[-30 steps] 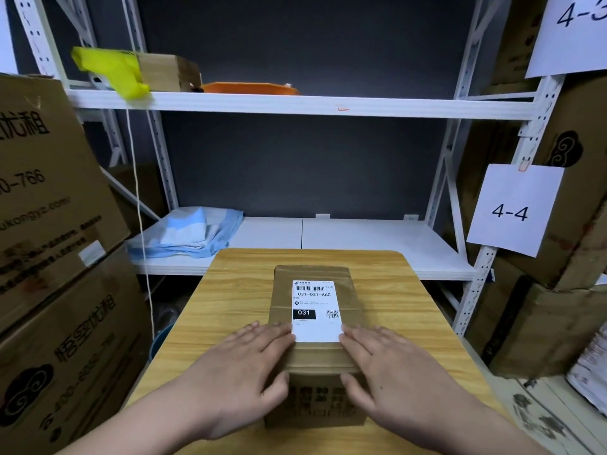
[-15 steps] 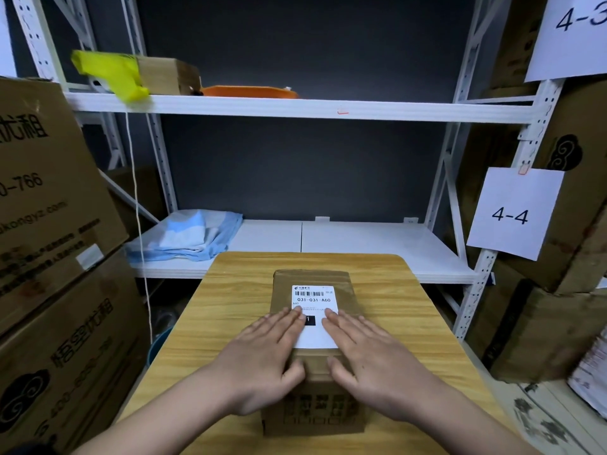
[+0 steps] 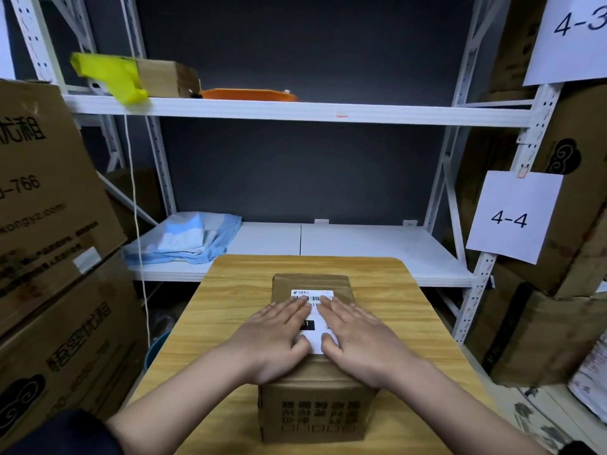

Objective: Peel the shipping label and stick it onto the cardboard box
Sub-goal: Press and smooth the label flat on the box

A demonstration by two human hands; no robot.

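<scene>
A brown cardboard box stands on the wooden table, printed characters on its near side. A white shipping label with a barcode lies flat on the box top. My left hand and my right hand rest palm down, side by side, on the label. Their fingers are spread flat and point away from me. The hands cover most of the label; only its far edge and a strip between the hands show.
Large cardboard boxes are stacked at the left, more boxes at the right behind paper signs reading 4-3 and 4-4. A white shelf rack behind the table holds a folded blue cloth; the upper shelf carries a yellow item, a small box and an orange tray.
Both hands have slid forward over the label, from its near edge to cover most of it, and have come closer together. The box has not moved.
</scene>
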